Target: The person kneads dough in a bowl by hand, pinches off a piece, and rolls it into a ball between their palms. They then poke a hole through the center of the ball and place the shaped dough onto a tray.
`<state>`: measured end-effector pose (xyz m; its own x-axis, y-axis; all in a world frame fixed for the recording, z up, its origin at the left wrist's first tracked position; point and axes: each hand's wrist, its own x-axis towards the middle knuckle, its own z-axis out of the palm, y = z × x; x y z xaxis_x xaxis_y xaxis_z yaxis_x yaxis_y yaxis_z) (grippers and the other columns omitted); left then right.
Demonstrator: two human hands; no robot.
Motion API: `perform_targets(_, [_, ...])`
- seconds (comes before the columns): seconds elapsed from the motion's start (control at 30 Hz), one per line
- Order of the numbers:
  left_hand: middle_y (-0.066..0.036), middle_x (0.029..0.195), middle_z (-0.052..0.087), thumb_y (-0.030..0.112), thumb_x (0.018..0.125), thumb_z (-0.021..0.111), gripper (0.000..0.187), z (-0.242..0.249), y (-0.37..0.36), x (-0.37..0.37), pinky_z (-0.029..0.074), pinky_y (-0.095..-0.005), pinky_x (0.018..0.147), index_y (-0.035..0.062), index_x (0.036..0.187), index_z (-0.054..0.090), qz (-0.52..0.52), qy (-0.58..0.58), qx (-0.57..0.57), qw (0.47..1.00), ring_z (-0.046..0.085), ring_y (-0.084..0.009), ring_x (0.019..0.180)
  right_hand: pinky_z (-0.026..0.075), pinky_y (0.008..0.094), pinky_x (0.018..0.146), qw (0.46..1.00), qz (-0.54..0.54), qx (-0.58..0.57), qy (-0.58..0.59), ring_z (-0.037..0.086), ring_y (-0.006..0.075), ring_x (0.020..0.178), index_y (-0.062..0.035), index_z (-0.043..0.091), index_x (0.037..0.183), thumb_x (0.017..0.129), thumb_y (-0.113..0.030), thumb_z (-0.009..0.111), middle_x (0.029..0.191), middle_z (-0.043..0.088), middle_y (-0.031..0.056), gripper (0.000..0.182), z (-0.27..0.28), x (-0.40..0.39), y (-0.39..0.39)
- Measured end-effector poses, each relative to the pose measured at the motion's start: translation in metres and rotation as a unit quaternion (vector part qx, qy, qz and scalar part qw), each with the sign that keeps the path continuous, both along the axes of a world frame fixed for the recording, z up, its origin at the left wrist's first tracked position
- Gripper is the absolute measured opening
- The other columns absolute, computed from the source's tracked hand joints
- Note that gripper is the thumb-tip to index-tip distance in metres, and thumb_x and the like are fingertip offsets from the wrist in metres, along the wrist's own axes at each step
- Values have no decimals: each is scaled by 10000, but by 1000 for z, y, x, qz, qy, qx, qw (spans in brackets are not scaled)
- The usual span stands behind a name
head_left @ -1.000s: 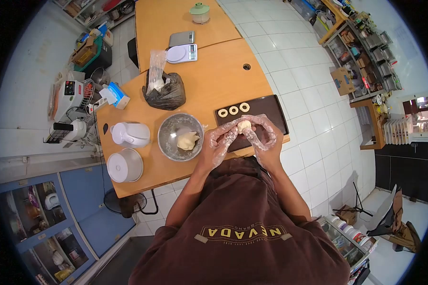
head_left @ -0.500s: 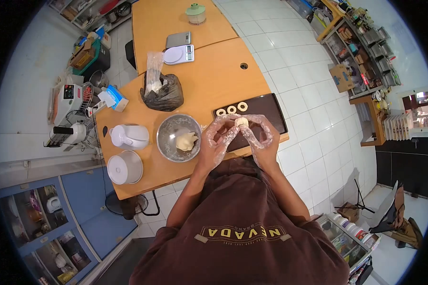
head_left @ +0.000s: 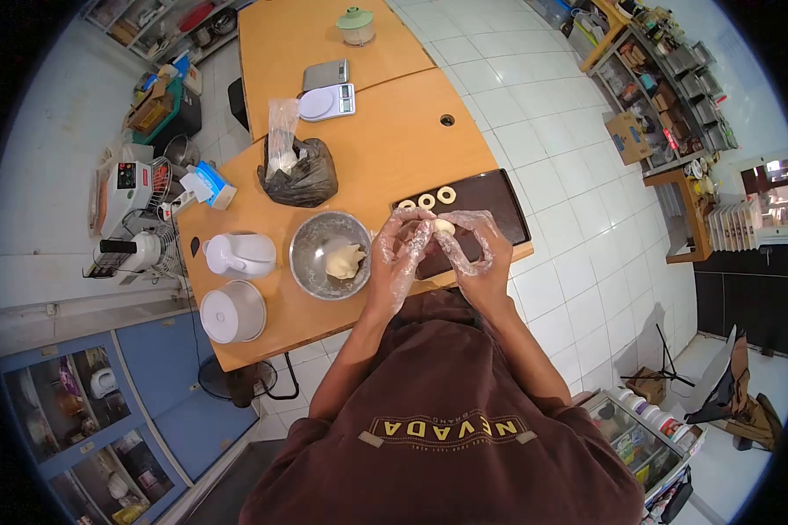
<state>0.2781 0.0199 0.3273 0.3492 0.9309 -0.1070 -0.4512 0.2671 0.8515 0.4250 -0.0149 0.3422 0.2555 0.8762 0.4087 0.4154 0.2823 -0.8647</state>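
Between the fingertips of my left hand (head_left: 403, 254) and my right hand (head_left: 481, 254) is a small pale piece of dough (head_left: 444, 227). Both hands are dusted with flour, and their fingers close on the dough from either side. They hover over the near part of a dark baking tray (head_left: 490, 197). Three dough rings (head_left: 446, 195) sit in a row at the tray's far left, one partly covered by my left hand. Left of my hands, a metal bowl (head_left: 302, 254) holds a larger lump of dough (head_left: 345, 261).
A white pitcher (head_left: 245, 254) and a white tub (head_left: 234, 311) stand left of the bowl. Behind it are a black plastic bag (head_left: 306, 179), a white kitchen scale (head_left: 324, 102) and a green-lidded container (head_left: 357, 31). The wooden table's (head_left: 394, 131) right edge borders the tiled floor.
My fingers have shifted around the dough piece, which now shows a smoother, rounder side and sits slightly lower. The rings and bowl stay in place.
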Motion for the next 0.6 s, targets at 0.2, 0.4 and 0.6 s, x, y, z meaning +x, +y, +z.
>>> perform_targets(0.2, [-72,1157,689,129,1032,652,214,-1,5,-10,552,-287,907,27,1219,628,-23,9,-24,999,666,-127,1052,549,369,836,999,24,-26,-9,699,285,951,-32,734,1107,842,-21,785,1044,729,138,270,5,2,1])
perform_targets(0.4, [-122,1178,713,99,984,705,290,3,7,-15,555,-307,962,-6,1241,620,-39,27,-9,999,688,-156,1068,541,357,861,998,36,-49,19,696,263,982,-31,721,1162,859,-6,762,1088,729,141,307,0,1,2])
perform_targets(0.6, [-145,1174,719,-1,938,730,380,8,9,-18,547,-306,992,-37,1287,586,-9,42,30,999,694,-169,1080,497,343,1011,965,131,-73,217,647,203,1135,-6,693,1237,922,6,714,1252,691,124,315,5,2,3])
